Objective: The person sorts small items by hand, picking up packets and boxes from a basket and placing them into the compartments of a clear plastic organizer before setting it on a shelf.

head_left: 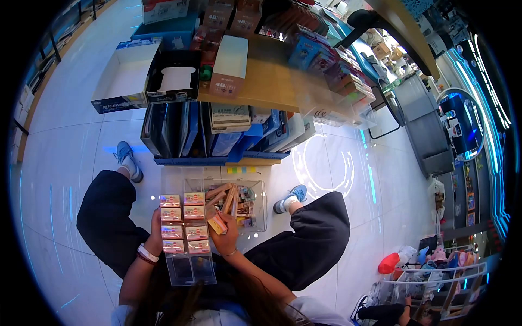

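My left hand (155, 232) grips the left side of a clear plastic case (190, 270). Two columns of small cream-and-red boxes (172, 232) stand in it, and its end near my body holds no boxes. Held in my right hand (227, 239), just right of the case, is one more small box (218, 224) with an orange-yellow side. Beyond that hand, a clear bin (265, 204) on the floor contains a jumble of small cartons (231, 200). The fingers of my left hand are partly hidden by the case.
Ahead stands a wooden shelf (272, 81) bearing an open white box (125, 76), a black box (174, 81) and packaged goods. Folders (187, 127) fill a blue rack below. My knees flank the bin. At lower right, a person (389, 312) is beside a rack (435, 282).
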The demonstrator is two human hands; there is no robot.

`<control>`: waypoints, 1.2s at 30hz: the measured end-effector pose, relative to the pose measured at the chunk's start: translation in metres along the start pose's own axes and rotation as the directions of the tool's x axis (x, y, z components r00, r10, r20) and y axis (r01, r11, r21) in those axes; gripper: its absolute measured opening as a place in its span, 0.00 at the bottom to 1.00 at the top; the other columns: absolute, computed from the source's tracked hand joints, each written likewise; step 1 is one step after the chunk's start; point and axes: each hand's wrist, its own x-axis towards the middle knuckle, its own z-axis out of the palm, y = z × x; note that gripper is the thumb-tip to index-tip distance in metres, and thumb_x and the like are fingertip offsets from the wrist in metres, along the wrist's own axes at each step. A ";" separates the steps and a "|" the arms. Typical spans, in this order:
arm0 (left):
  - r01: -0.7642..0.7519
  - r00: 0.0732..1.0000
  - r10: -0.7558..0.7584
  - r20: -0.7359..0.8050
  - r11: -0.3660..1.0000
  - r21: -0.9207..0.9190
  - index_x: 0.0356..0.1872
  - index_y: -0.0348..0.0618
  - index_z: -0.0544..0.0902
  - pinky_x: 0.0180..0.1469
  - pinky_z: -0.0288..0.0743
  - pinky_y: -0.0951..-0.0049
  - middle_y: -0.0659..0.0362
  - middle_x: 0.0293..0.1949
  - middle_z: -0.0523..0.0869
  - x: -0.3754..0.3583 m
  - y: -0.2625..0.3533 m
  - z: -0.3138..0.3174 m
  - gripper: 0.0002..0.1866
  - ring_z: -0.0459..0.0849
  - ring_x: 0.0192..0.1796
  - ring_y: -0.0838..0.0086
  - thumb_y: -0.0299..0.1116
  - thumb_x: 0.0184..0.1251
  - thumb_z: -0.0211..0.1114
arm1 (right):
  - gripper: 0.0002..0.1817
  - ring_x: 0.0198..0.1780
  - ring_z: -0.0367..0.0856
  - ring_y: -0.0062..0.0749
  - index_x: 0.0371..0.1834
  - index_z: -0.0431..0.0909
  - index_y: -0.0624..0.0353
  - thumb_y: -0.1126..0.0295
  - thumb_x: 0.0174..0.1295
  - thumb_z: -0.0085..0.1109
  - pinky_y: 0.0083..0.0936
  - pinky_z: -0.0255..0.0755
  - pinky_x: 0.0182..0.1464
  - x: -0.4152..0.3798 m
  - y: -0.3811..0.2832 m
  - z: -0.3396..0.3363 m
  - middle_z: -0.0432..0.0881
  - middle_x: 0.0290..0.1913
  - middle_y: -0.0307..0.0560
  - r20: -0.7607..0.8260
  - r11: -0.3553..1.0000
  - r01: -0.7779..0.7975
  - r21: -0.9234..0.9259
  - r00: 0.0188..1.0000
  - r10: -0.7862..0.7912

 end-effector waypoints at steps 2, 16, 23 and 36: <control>0.087 0.996 -0.090 -0.014 0.982 -0.168 0.58 0.43 0.65 0.55 0.72 0.64 0.56 0.52 0.75 0.003 -0.005 -0.008 0.19 0.77 0.52 0.68 0.39 0.70 0.47 | 0.24 0.43 0.79 0.45 0.44 0.72 0.65 0.76 0.42 0.70 0.29 0.72 0.44 -0.001 0.004 0.002 0.78 0.42 0.55 -0.006 1.000 0.015 -0.003 1.000 -0.015; 0.133 0.985 -0.154 -0.077 0.964 -0.230 0.53 0.45 0.72 0.55 0.71 0.62 0.57 0.50 0.79 0.007 -0.005 -0.007 0.23 0.78 0.51 0.65 0.49 0.66 0.45 | 0.23 0.40 0.78 0.45 0.44 0.73 0.65 0.73 0.43 0.70 0.29 0.72 0.43 -0.001 0.005 0.004 0.78 0.39 0.53 -0.019 1.000 -0.021 0.024 1.000 0.022; 0.063 0.992 -0.070 -0.106 0.996 -0.070 0.53 0.45 0.72 0.55 0.71 0.62 0.57 0.50 0.79 0.004 -0.001 0.002 0.23 0.78 0.51 0.65 0.49 0.66 0.45 | 0.21 0.42 0.79 0.41 0.43 0.71 0.66 0.75 0.45 0.69 0.28 0.71 0.45 -0.002 0.005 0.003 0.78 0.42 0.54 0.007 0.998 -0.047 0.028 0.999 0.047; -0.041 0.978 0.087 -0.187 0.970 0.238 0.52 0.45 0.73 0.55 0.71 0.61 0.55 0.49 0.79 -0.005 0.007 0.031 0.23 0.78 0.51 0.64 0.50 0.66 0.45 | 0.23 0.42 0.78 0.45 0.45 0.72 0.64 0.74 0.44 0.69 0.29 0.72 0.44 0.000 0.005 0.002 0.78 0.41 0.53 0.002 0.999 -0.039 0.025 0.999 0.039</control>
